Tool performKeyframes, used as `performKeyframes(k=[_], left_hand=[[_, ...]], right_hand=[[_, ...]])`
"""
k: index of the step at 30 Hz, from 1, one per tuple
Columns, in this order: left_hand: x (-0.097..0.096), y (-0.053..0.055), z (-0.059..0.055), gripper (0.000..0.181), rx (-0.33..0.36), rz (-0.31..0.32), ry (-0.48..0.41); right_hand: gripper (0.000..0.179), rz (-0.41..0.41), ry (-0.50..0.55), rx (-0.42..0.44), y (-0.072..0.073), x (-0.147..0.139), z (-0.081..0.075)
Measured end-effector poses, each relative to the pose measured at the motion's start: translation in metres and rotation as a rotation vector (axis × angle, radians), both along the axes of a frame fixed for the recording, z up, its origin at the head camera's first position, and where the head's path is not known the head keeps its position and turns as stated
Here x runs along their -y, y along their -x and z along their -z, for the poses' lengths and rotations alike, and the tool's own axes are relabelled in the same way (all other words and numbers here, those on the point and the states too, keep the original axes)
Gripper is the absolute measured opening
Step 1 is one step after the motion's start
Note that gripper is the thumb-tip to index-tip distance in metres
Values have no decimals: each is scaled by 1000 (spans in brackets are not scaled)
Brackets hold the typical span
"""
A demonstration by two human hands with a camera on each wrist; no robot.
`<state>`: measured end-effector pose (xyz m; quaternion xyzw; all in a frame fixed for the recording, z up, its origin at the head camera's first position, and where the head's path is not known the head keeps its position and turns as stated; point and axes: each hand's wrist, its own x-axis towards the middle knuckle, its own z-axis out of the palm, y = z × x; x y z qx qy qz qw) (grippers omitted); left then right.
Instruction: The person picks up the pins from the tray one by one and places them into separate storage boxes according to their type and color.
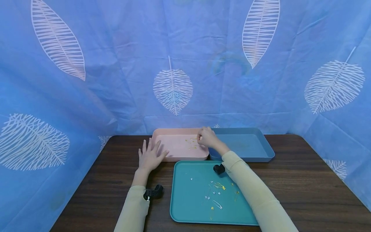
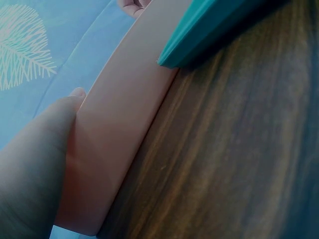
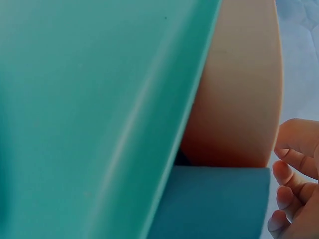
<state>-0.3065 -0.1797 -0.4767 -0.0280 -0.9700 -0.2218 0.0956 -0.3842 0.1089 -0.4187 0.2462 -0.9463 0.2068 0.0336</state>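
Observation:
My left hand (image 1: 149,158) lies with spread, straight fingers over the left front corner of a pink tray (image 1: 181,159). In the left wrist view its thumb (image 2: 75,97) is at the tray's rim. My right hand (image 1: 209,138) is over the pink tray's right end, fingers bent, close to several gold safety pins (image 1: 192,148). The right wrist view shows its curled fingers (image 3: 284,196) beyond the rim; whether they pinch a pin cannot be made out. Nearer me, a green tray (image 1: 185,209) bears a silver safety pin (image 1: 217,204), gold safety pins (image 1: 221,186) and several tiny whitish pieces (image 1: 207,197).
A blue tray (image 1: 242,143) stands against the pink tray's right side. All three trays are on a dark wooden table (image 1: 101,190). A blue cloth with white leaf prints (image 1: 124,64) hangs behind. The right forearm (image 1: 255,190) crosses the green tray's right side.

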Motion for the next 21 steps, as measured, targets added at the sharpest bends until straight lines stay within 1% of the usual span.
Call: performKeyframes(k=[9, 14, 21], left_hand=[[0, 0, 1, 82, -5, -9, 2], [1, 1, 2, 82, -11, -3, -4], [0, 1, 2, 82, -16, -1, -11]], right_hand=[[19, 25, -22, -3, 3, 2, 4], [18, 34, -4, -13, 2, 2, 4], [17, 35, 17, -60, -3, -6, 2]])
